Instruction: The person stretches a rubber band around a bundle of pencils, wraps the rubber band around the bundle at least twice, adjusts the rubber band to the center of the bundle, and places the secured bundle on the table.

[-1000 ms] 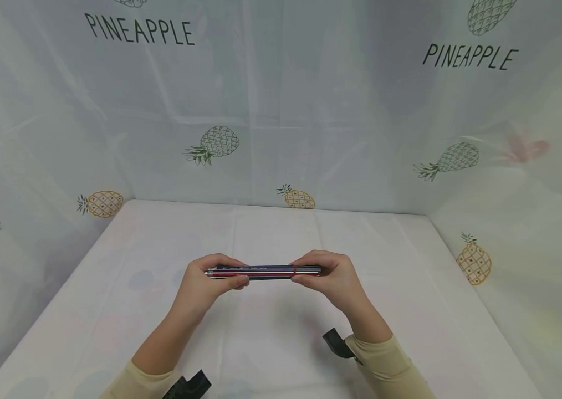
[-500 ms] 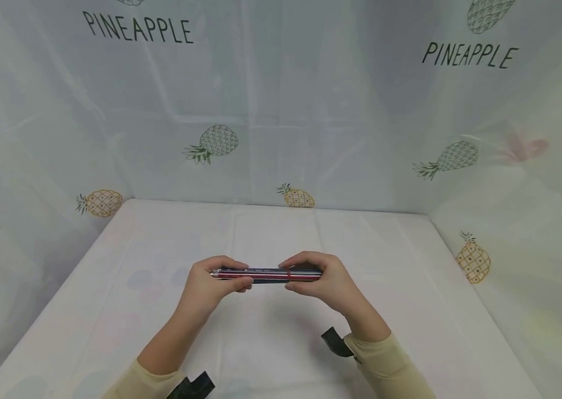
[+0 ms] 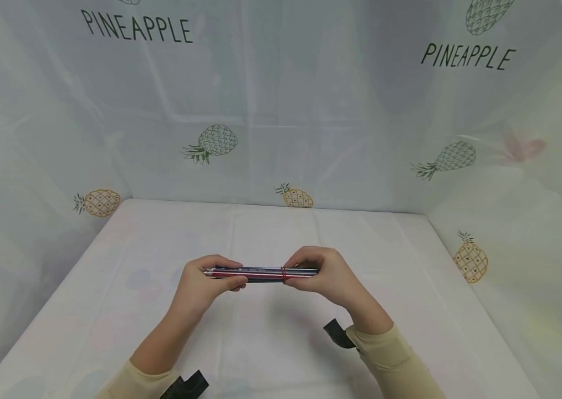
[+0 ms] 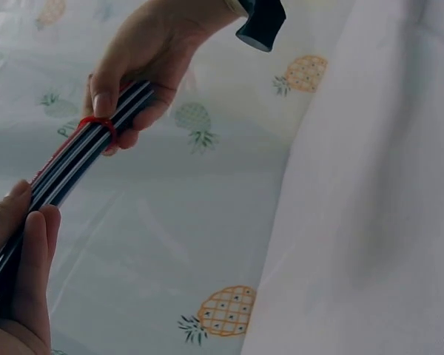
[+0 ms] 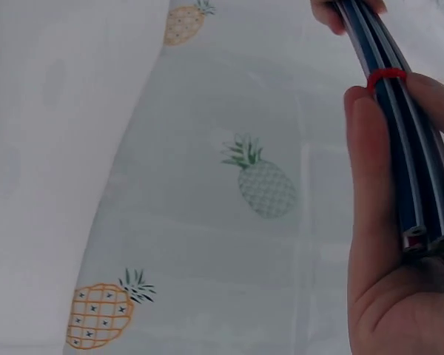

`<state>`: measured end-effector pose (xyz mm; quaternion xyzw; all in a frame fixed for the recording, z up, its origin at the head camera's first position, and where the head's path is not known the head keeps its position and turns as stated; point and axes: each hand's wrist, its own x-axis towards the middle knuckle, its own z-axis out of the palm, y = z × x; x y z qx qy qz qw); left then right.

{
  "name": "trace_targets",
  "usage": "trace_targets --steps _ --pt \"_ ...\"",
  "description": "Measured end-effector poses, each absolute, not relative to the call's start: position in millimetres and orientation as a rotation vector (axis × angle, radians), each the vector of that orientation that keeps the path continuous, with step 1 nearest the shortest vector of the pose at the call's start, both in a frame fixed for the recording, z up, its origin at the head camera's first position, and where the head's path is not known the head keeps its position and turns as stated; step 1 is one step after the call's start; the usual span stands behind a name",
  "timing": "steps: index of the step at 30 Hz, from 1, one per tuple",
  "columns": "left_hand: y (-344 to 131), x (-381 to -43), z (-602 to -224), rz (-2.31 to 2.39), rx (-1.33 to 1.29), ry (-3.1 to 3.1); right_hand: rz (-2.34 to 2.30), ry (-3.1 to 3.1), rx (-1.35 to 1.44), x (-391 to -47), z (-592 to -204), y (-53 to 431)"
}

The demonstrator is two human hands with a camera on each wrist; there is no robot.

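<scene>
A bundle of striped pencils (image 3: 261,274) is held level above the table, dark blue, red and silver along their sides. Around it, right of the middle, runs a red rubber band (image 3: 283,275). My left hand (image 3: 198,285) grips the bundle's left end between thumb and fingers. With thumb and fingers, my right hand (image 3: 328,277) holds the right part, fingertips right at the band. In the left wrist view the right thumb touches the band (image 4: 98,124). The right wrist view shows the flat pencil ends (image 5: 422,240) close to the right palm.
A white cloth-covered table (image 3: 241,343) lies beneath the hands. Behind and at both sides hangs a pale curtain (image 3: 311,122) printed with pineapples. Black straps (image 3: 338,334) stick out at both sleeve cuffs.
The red rubber band and my right fingertips have shifted slightly left along the pencils. The left hand keeps its grip, and the bundle has drifted only a little.
</scene>
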<state>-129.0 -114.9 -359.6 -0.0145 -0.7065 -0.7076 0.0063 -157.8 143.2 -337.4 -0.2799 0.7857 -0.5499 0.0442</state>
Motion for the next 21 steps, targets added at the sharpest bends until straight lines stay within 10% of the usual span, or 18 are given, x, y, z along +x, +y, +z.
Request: trace_targets --steps 21 --pt "-106 -130 -361 -2.209 -0.107 -2.168 -1.631 2.477 -0.705 -156 -336 127"
